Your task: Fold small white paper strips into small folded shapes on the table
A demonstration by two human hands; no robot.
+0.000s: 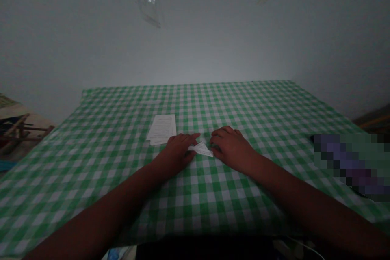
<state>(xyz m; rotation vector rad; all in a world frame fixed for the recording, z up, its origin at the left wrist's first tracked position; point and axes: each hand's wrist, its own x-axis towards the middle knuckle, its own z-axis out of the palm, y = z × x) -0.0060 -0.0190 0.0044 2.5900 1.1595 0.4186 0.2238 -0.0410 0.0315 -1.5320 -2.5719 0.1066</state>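
Note:
A small piece of folded paper [202, 149] with lines of print lies on the checked tablecloth between my hands. It has a roughly triangular shape, with its point towards the right. My left hand [179, 150] grips its left end, thumb at the near edge and fingers over the far side, the index finger stretched forward. At the right corner, my right hand [230, 146] has its fingers curled, with the thumb and fingertips at the paper's edge. Part of the paper is hidden under the left fingers. A few printed sheets [163, 128] lie loosely stacked just beyond my left hand.
A green and white checked tablecloth [213, 105] covers the table, which stands against a pale wall [195, 48]. On the right lies a dark-edged object [350, 166], mostly blurred out by blocks. Wooden furniture [24, 130] shows beyond the table's left edge.

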